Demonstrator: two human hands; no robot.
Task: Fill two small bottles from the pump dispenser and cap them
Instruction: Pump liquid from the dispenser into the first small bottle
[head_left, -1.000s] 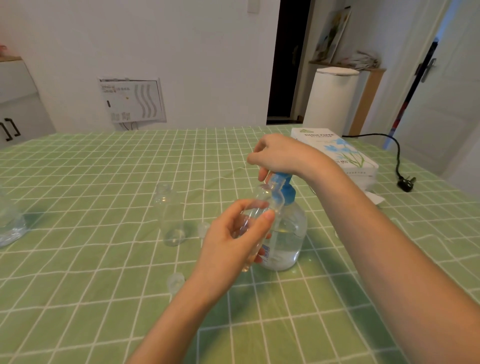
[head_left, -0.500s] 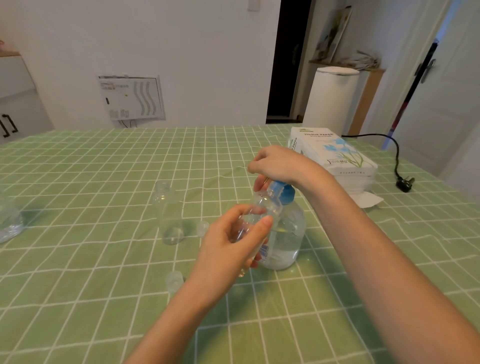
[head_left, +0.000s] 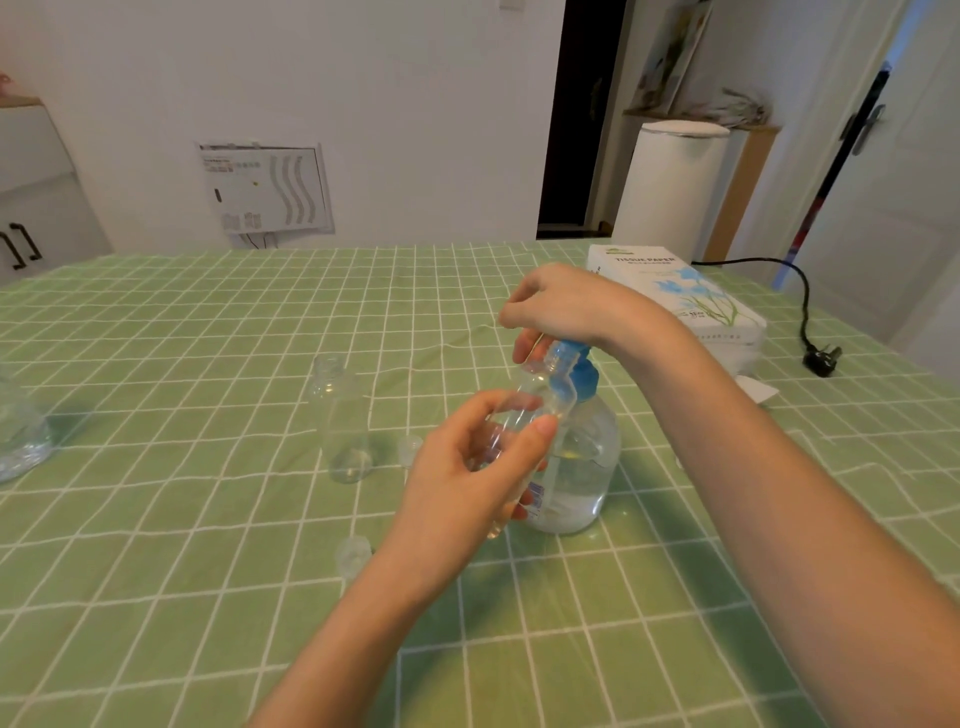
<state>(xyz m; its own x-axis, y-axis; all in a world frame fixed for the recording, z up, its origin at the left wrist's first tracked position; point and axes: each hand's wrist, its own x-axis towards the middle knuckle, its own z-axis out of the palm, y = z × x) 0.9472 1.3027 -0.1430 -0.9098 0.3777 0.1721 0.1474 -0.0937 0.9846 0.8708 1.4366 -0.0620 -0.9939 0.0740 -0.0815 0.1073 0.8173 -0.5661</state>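
A clear pump dispenser (head_left: 582, 467) with a blue pump top (head_left: 574, 376) stands mid-table, part full of clear liquid. My right hand (head_left: 561, 306) rests on top of the pump head with its fingers curled over it. My left hand (head_left: 467, 467) grips a small clear bottle (head_left: 524, 410), tilted with its mouth up at the pump spout. A second small clear bottle (head_left: 343, 421) stands upright and uncapped to the left. Two clear caps lie on the cloth, one cap (head_left: 410, 449) by that bottle and the other cap (head_left: 354, 555) nearer me.
The table wears a green checked cloth (head_left: 208, 571). A tissue paper box (head_left: 680, 301) lies at the back right, with a black cable and plug (head_left: 821, 358) beyond it. A clear container (head_left: 21, 436) sits at the left edge.
The pump head went down under my right hand half a second ago and has come back up. The small bottle stays held at the spout.
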